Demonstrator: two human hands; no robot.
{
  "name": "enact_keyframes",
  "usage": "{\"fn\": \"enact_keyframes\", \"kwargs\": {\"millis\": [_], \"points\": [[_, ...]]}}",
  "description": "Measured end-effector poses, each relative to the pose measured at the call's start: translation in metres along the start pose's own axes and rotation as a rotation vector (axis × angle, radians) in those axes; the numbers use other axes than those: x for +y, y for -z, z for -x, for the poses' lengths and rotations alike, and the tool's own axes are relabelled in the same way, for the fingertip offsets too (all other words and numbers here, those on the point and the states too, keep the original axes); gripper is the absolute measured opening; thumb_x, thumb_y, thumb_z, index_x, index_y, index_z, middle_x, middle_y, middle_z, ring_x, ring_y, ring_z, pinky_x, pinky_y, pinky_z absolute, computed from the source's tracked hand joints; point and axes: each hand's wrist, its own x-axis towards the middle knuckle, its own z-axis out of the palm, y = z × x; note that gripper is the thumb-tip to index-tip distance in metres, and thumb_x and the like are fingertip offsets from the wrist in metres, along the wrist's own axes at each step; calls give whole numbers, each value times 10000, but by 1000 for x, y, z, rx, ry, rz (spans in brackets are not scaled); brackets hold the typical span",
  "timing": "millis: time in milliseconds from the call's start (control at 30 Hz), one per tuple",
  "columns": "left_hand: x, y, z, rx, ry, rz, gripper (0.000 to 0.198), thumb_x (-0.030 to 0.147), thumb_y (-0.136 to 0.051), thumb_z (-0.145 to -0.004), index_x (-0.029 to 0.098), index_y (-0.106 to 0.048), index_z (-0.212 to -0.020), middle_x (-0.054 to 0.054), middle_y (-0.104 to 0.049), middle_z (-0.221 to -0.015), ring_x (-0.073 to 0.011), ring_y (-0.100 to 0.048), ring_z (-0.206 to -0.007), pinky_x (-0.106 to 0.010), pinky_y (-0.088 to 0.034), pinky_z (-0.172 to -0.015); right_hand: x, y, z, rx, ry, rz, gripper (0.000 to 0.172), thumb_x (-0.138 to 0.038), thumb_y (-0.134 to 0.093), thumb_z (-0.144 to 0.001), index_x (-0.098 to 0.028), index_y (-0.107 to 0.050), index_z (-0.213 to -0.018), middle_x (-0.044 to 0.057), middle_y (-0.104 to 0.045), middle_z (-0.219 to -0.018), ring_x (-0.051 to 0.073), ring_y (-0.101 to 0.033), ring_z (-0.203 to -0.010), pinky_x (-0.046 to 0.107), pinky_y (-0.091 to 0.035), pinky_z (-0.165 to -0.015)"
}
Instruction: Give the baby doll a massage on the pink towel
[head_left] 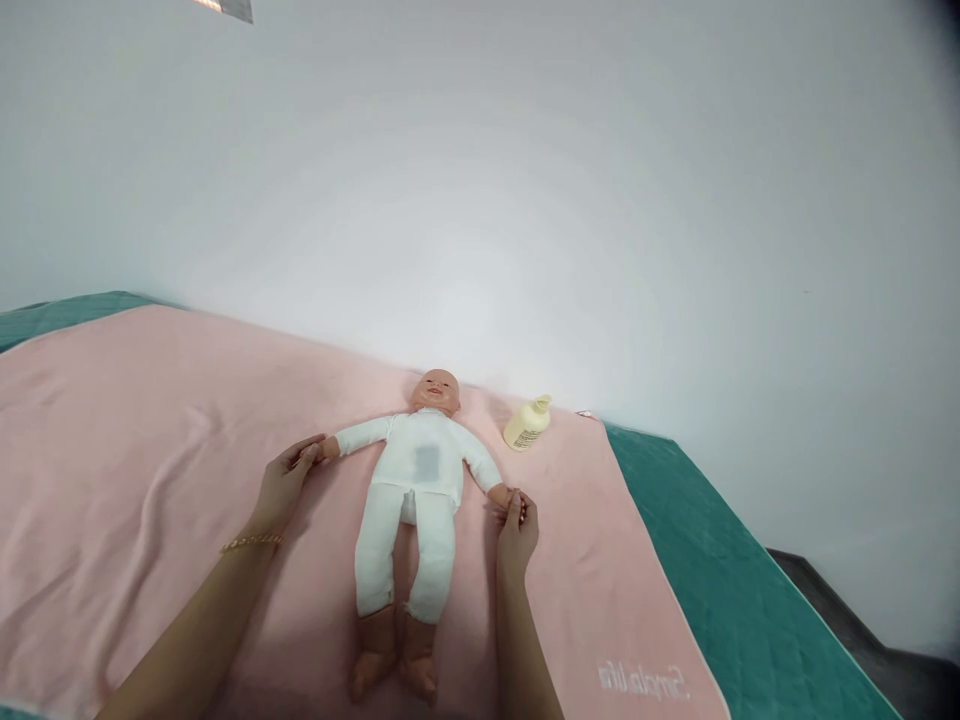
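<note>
A baby doll (pixel 417 460) in a white cloth suit lies on its back on a pink blanket (pixel 247 400), head toward the wall and bare feet toward me. Its arms are spread out to both sides. My left hand (pixel 287 475) is closed on the doll's hand at the left, thumb against fingers. On the other side, my right hand (pixel 519 525) pinches the doll's other hand between thumb and curled fingers. A pale yellow pump bottle (pixel 527 424) stands on the blanket to the right of the doll's head, apart from my right hand.
Under the blanket is a green quilted cover (pixel 697 530), showing at the right and far left. A white wall (pixel 480 180) rises right behind the doll's head. Dark furniture (pixel 847 610) sits beyond the right edge. Blanket folds run along the left.
</note>
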Motion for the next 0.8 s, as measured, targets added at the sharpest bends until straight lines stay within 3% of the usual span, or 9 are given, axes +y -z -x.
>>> {"fn": "enact_keyframes", "kwargs": {"millis": [267,433,800], "points": [[-1,3,0,-21,6,2,684,582,-709,-755,150,-639,-1280,-147,-684,-1256,-307,-626,-1186,-419,-497,-1027,0,1,-1,0,4,-1,672,-699,-584,-812,-153,-595,-1203,154,-643,-1241,279,-625,-1070,357,-510,-857],[5,-1,3,-6,-9,-6,659,505,-738,-738,157,-624,-1285,-142,-644,-1329,-298,-602,-1222,-410,-478,-1049,-2,0,-2,12,-6,20,647,-682,-658,-744,-157,-608,-1118,138,-683,-1129,278,-633,-1015,355,-500,-835],[16,-4,10,5,9,-85,582,559,-718,-736,151,-694,-1150,-135,-723,-1148,-321,-646,-1086,-431,-511,-939,-1,-1,1,15,8,1,562,-660,-682,-732,-164,-621,-990,102,-694,-998,228,-630,-852,312,-500,-695]]}}
